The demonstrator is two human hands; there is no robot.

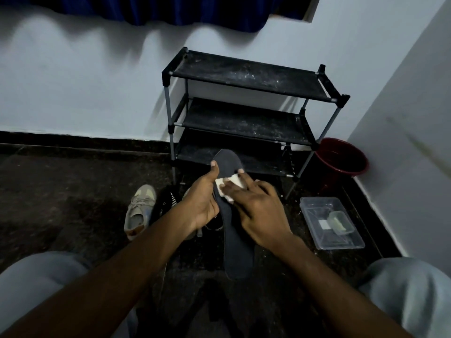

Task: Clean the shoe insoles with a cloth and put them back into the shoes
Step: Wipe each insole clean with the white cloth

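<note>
Left grip (pixel 202 203) clasps the insole (pixel 238 252), thumb on top; right grip (pixel 258 211), fingers straight, presses cloth (pixel 236 181) onto it.

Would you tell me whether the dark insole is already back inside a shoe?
No, the left hand holds the insole up while the right hand presses the white cloth on it.

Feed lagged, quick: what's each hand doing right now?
Left hand: grips the insole.
Right hand: open, fingers pressing the cloth on the insole.
</note>
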